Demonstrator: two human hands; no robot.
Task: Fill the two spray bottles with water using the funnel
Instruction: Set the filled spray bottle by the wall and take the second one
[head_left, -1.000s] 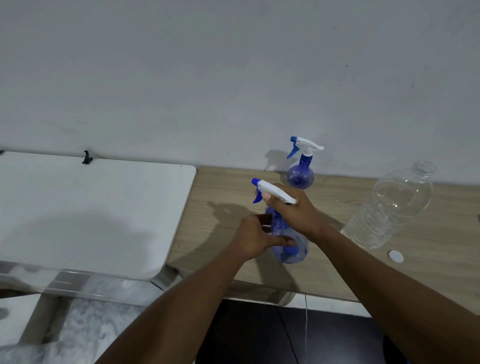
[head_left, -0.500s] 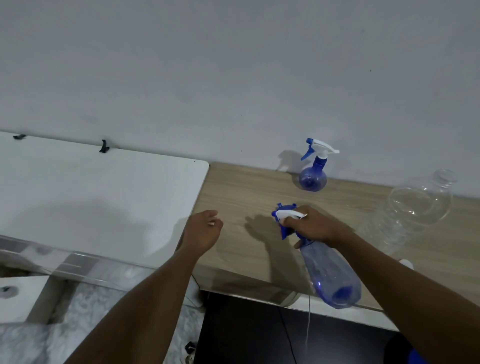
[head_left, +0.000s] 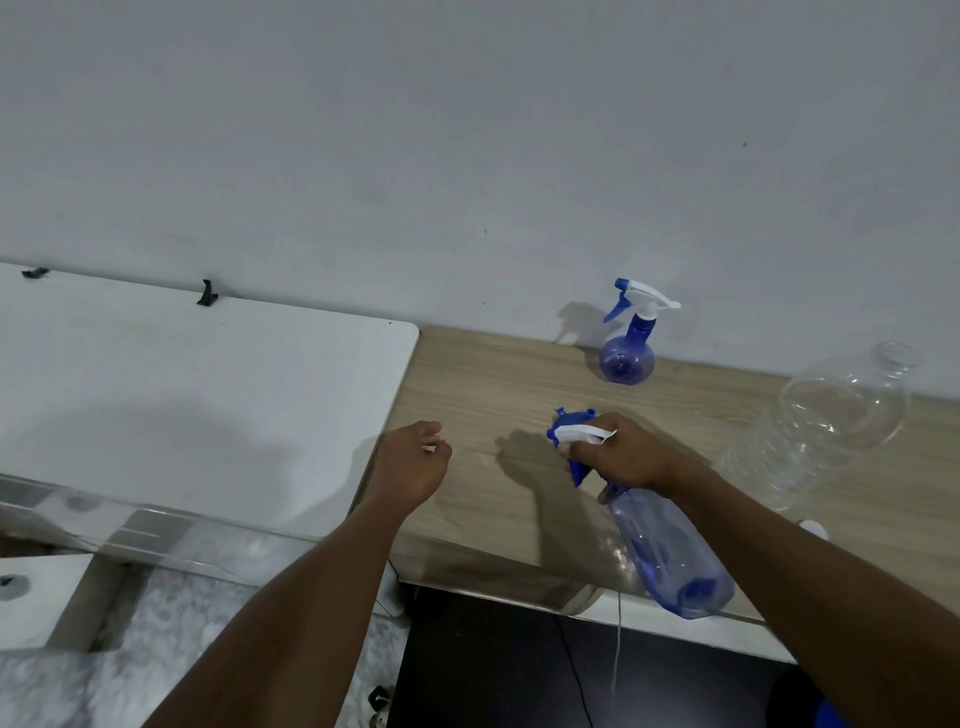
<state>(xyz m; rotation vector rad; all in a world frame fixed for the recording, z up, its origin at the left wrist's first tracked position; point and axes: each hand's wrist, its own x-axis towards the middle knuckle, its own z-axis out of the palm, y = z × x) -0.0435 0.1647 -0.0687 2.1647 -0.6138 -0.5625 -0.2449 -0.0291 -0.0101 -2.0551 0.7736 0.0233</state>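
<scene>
so the right hand (head_left: 618, 457) has its fingers wrapped round the white and blue trigger head and neck of the near spray bottle (head_left: 670, 556), gripping it at the top. That bottle is tilted hard, nozzle pointing away toward the wall and its clear blue body slanting back toward the person, the bottom end hanging past the front edge of the wooden table (head_left: 498, 384). There's a bit of darker blue near its bottom end but I can't tell how full it is. The left hand (head_left: 413, 462) holds nothing, fingers loosely curled, hovering right about where the wooden table meets the white table (head_left: 208, 395) next to it. The far spray bottle (head_left: 626, 358) stands upright on the wooden table close to the wall, trigger head on, nobody touching it, well apart from both hands. Off to the right is 1 big clear plastic bottle (head_left: 836, 421) with its top open, and a small white cap (head_left: 814, 529) lies on the wood just beside the right forearm. 2 little black clips (head_left: 207, 293) sit on the back edge of the white table, and a thin cable (head_left: 617, 639) hangs down below the wooden table's front edge
</scene>
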